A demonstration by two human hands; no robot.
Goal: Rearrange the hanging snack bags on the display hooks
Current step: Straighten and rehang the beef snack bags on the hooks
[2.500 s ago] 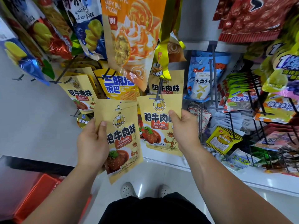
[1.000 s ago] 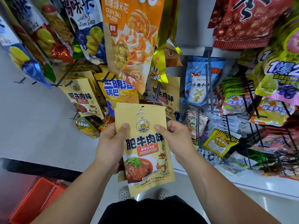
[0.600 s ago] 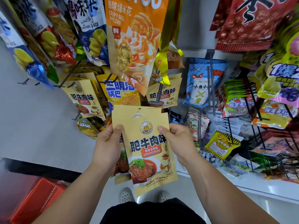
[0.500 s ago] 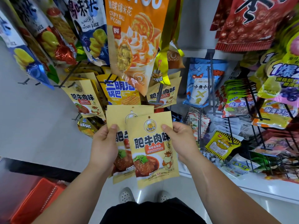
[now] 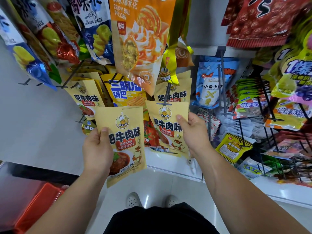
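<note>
Two identical yellow beef-flavour snack bags are in my hands. My left hand (image 5: 97, 149) grips one bag (image 5: 125, 132) by its left edge, held free below the display. My right hand (image 5: 194, 132) pinches the second bag (image 5: 166, 125) by its right edge, thumb on the front. That bag's top sits right at the crossbar tip of a dark metal hook (image 5: 166, 97); I cannot tell whether its hole is on the hook. More of the same bags (image 5: 173, 96) hang further back on that hook.
Another hook of the same yellow bags (image 5: 86, 98) hangs at the left, beside a yellow-blue crust bag (image 5: 125, 92). A big orange popcorn bag (image 5: 140, 39) hangs overhead. Wire racks of small packets (image 5: 270, 119) fill the right, over a white shelf ledge (image 5: 253, 188). A red basket (image 5: 37, 206) sits lower left.
The two bags were held overlapped in front of me. My right hand has carried one up and right to the hook's tip, while my left hand keeps the other, slightly lower left.
</note>
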